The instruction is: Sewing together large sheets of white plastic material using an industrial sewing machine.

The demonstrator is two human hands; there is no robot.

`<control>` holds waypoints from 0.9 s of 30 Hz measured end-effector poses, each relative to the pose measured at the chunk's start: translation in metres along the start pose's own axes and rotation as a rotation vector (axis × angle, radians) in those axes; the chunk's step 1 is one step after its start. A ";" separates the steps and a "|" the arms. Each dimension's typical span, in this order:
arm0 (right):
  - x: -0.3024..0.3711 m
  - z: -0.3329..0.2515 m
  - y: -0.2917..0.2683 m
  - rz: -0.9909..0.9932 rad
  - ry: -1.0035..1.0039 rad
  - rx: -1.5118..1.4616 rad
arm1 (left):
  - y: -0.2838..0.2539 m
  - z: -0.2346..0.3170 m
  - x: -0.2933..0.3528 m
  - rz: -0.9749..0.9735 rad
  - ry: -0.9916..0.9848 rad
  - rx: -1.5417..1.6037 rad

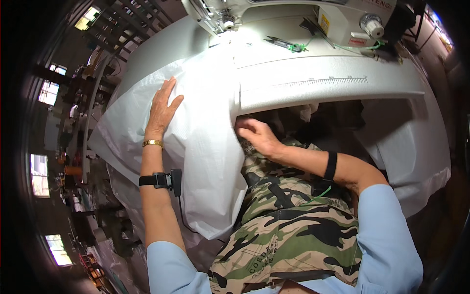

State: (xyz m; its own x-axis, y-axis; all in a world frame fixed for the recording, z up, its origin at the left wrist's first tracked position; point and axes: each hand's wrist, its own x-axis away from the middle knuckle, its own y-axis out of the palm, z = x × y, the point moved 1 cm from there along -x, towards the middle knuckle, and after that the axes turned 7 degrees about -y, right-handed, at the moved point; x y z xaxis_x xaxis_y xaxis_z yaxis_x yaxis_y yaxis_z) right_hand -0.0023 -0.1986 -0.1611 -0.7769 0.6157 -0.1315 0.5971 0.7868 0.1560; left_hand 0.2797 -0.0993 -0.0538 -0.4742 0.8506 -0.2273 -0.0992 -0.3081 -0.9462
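A large white woven plastic sheet [208, 161] is spread over the sewing table's left part and hangs down in folds toward my lap. My left hand [162, 109] lies flat on it, fingers stretched out and thumb apart. At the sheet's right edge, just below the table's front edge, my right hand [259, 137] is closed on the material, with its fingertips partly hidden. Beyond both hands stands a white sewing machine [342, 22]. The sheet reaches up under its brightly lit needle area [228, 24].
Dark thread snips [281, 42] with green thread lie on the machine bed, near another dark pointed tool [316, 30]. A ruler scale [333, 80] runs along the table's front edge. More white sheet [411, 152] hangs at the right. Camouflage cloth [293, 230] covers my lap.
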 end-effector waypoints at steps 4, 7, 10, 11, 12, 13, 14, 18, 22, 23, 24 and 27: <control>-0.025 0.023 0.009 -0.138 0.144 0.275 | -0.005 -0.007 -0.007 -0.008 0.064 0.049; -0.031 0.035 0.016 -0.156 0.040 0.147 | -0.004 -0.013 -0.011 -0.013 0.067 0.060; -0.028 0.042 0.027 -0.450 -0.101 0.076 | -0.002 -0.017 -0.013 -0.007 0.080 0.090; -0.026 0.042 0.028 -0.525 -0.141 0.254 | -0.002 -0.018 -0.013 -0.011 0.084 0.089; -0.023 0.041 0.029 -0.557 -0.230 0.265 | -0.002 -0.018 -0.013 -0.001 0.086 0.094; -0.020 0.040 0.027 -0.554 -0.229 0.266 | -0.003 -0.018 -0.012 0.012 0.094 0.103; -0.017 0.039 0.024 -0.531 -0.065 0.112 | -0.003 -0.019 -0.012 0.008 0.089 0.101; -0.007 0.027 0.014 -0.680 0.214 -0.045 | -0.005 -0.018 -0.008 0.058 0.097 0.147; -0.009 0.018 0.015 -0.655 0.307 -0.137 | -0.007 -0.019 -0.002 0.070 0.038 0.194; -0.012 0.018 0.015 -0.569 0.338 -0.228 | -0.007 -0.020 0.001 0.071 0.055 0.193; -0.015 0.020 0.015 -0.513 0.296 -0.280 | -0.008 -0.021 0.003 0.081 0.040 0.192; -0.017 0.034 0.014 -0.515 0.271 -0.264 | -0.008 -0.028 0.013 0.131 0.004 0.024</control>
State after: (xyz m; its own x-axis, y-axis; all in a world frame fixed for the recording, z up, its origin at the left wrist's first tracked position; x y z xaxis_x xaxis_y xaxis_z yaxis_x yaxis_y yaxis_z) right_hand 0.0261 -0.1961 -0.1896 -0.9948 0.1020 -0.0069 0.0918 0.9208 0.3790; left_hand 0.2988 -0.0734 -0.0554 -0.4813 0.8039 -0.3494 -0.0576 -0.4267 -0.9025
